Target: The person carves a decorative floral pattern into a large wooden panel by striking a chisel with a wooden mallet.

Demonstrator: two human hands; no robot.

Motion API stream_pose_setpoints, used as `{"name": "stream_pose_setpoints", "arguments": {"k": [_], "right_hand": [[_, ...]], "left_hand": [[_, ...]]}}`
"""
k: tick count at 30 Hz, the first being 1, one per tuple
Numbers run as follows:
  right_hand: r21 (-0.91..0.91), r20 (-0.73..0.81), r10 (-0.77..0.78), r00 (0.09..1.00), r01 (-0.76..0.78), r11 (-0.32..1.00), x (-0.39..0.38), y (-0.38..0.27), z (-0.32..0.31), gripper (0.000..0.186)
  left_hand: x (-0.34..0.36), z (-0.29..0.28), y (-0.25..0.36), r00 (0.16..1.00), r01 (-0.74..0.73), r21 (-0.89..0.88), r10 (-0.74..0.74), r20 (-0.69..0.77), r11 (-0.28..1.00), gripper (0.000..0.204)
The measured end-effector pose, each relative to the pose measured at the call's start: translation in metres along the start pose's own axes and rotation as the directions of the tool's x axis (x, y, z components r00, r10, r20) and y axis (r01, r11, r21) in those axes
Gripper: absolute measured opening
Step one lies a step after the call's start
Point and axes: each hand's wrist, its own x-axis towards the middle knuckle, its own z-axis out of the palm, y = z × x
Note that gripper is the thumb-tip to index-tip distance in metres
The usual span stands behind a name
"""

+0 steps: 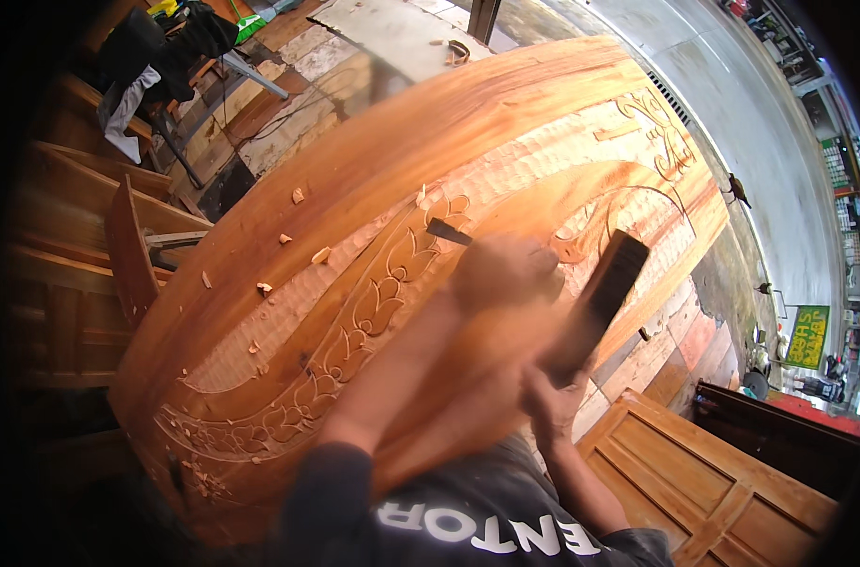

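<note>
Carved panel: large orange-brown wooden panel (373,161), under both hands and running diagonally across the view; leafy border (383,302) in relief, curving along its middle and lower left; scrollwork (662,142) near its far right end; textured, gouged ground between the smooth bands.
Left hand: left hand (506,274), over the middle of the panel, blurred; fingers closed round a chisel (447,231); only its flat dark blade shows clearly, pointing up and left beside the border; blade contact with the wood cannot be told.
Right hand: right hand (555,402), nearer the body; clenched on the lower end of a long dark block (600,302), held tilted, upper end leaning right; block appears apart from the left hand.
Shavings: pale wood chips (322,255) scattered over the panel's left half; more gathered at its lower left end.
Surroundings: panelled door (676,463) at lower right; patchwork tiled floor (652,373) beyond; green sign (808,335) at far right.
</note>
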Motion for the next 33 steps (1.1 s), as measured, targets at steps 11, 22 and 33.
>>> {"name": "stream_pose_setpoints", "arguments": {"k": [11,22,33], "right_hand": [[0.298,-0.243,-0.216,0.946,0.285,0.911,0.029,-0.040,-0.012,0.044],[0.181,-0.121,-0.100,0.988,0.121,0.976,0.029,0.002,0.021,0.112],[-0.191,0.021,-0.154,0.988,0.155,0.969,0.017,-0.010,0.057,0.110]], "left_hand": [[0.000,0.015,-0.025,0.993,0.081,-0.046,-0.085,-0.080,0.996,0.017],[0.005,0.014,-0.027,0.992,0.085,-0.022,-0.087,-0.091,0.996,0.025],[0.002,0.002,-0.028,0.996,0.088,-0.050,-0.088,-0.003,0.995,0.024]]}}
